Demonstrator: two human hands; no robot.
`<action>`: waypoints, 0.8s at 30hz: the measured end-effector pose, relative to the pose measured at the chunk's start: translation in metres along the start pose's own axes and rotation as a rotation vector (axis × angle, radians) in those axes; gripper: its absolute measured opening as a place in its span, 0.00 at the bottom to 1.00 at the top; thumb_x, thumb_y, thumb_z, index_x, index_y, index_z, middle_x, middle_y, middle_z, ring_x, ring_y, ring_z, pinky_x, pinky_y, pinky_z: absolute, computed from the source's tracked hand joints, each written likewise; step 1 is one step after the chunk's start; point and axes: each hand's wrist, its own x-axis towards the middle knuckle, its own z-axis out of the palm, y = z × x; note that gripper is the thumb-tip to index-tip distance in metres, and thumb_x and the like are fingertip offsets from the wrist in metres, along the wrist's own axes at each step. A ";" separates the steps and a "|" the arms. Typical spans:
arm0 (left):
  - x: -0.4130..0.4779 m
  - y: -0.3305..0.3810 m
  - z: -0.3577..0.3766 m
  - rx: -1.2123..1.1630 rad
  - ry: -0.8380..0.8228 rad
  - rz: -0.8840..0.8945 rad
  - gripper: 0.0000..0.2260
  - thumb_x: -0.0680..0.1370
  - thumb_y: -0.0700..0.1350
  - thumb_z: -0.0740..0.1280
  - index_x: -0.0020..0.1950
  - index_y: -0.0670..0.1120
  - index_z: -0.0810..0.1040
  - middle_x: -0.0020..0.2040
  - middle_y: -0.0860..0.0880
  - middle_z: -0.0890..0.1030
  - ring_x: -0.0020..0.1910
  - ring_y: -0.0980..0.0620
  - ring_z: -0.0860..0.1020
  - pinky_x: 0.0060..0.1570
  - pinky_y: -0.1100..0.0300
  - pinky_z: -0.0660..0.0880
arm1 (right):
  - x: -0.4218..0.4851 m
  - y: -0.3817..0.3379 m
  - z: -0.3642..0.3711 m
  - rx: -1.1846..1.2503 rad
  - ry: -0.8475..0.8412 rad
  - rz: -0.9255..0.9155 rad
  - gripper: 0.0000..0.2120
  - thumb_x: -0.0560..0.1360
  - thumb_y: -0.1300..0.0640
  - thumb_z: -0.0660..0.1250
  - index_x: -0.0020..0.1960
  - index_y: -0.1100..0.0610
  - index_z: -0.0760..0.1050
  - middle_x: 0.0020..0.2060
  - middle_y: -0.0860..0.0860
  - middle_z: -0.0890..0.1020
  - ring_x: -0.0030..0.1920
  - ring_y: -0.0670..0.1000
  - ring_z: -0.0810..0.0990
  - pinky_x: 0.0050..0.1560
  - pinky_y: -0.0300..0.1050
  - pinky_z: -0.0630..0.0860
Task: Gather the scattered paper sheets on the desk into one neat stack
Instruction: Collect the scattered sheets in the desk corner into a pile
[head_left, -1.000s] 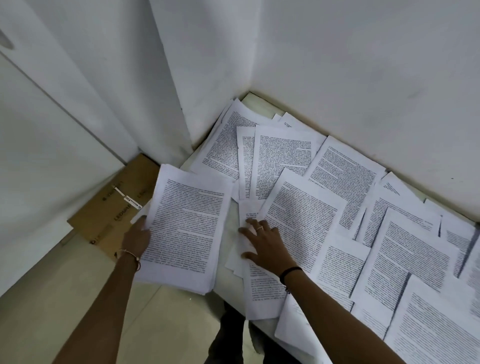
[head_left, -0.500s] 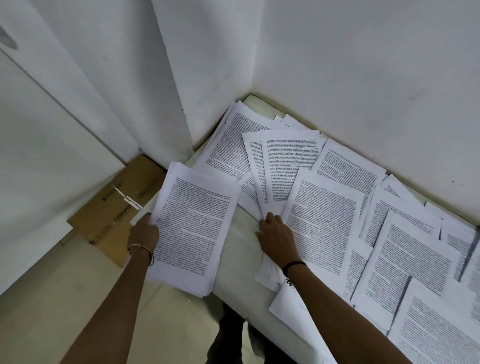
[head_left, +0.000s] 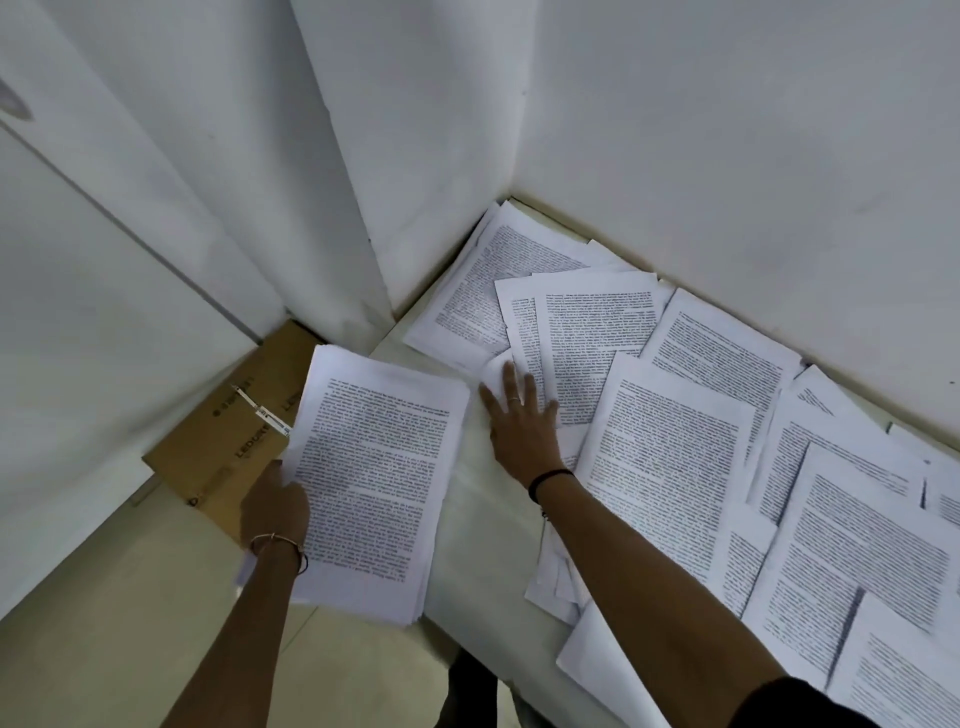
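Observation:
My left hand (head_left: 275, 506) grips the left edge of a thick stack of printed sheets (head_left: 374, 478), held partly over the desk's left edge. My right hand (head_left: 519, 415) lies flat, fingers spread, on the lower ends of a few overlapping sheets (head_left: 587, 332) near the desk's far left corner. Many more printed sheets (head_left: 675, 457) lie scattered and overlapping across the white desk (head_left: 478, 530) toward the right, some hanging over the near edge. A bare strip of desk shows between the stack and my right arm.
White walls close the desk in at the back and the left corner. A flat brown cardboard box (head_left: 234, 441) lies on the floor below the held stack. Beige floor (head_left: 130, 623) spreads at the lower left.
My right hand has moved from the near sheets up toward the far corner and now presses flat with fingers spread. The sheets under it have shifted. The held stack has stayed nearly still.

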 end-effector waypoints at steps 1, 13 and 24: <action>0.000 0.001 0.000 0.007 -0.012 0.009 0.18 0.77 0.37 0.58 0.66 0.39 0.71 0.64 0.35 0.74 0.61 0.33 0.72 0.60 0.44 0.69 | 0.005 0.004 -0.002 -0.004 0.001 0.005 0.28 0.66 0.56 0.71 0.66 0.49 0.74 0.70 0.59 0.70 0.62 0.63 0.76 0.43 0.62 0.78; -0.005 0.023 0.010 0.015 -0.059 0.089 0.20 0.76 0.33 0.58 0.68 0.39 0.70 0.64 0.35 0.74 0.62 0.34 0.72 0.61 0.43 0.69 | 0.020 0.032 -0.003 0.051 0.040 -0.076 0.28 0.64 0.58 0.72 0.64 0.50 0.76 0.68 0.62 0.72 0.55 0.61 0.79 0.38 0.58 0.77; -0.003 0.042 0.025 0.012 -0.095 0.122 0.19 0.75 0.35 0.58 0.67 0.41 0.69 0.58 0.35 0.77 0.55 0.34 0.75 0.53 0.46 0.72 | 0.032 0.034 -0.008 0.083 0.118 -0.110 0.22 0.73 0.69 0.61 0.67 0.62 0.71 0.72 0.64 0.64 0.52 0.64 0.78 0.29 0.47 0.73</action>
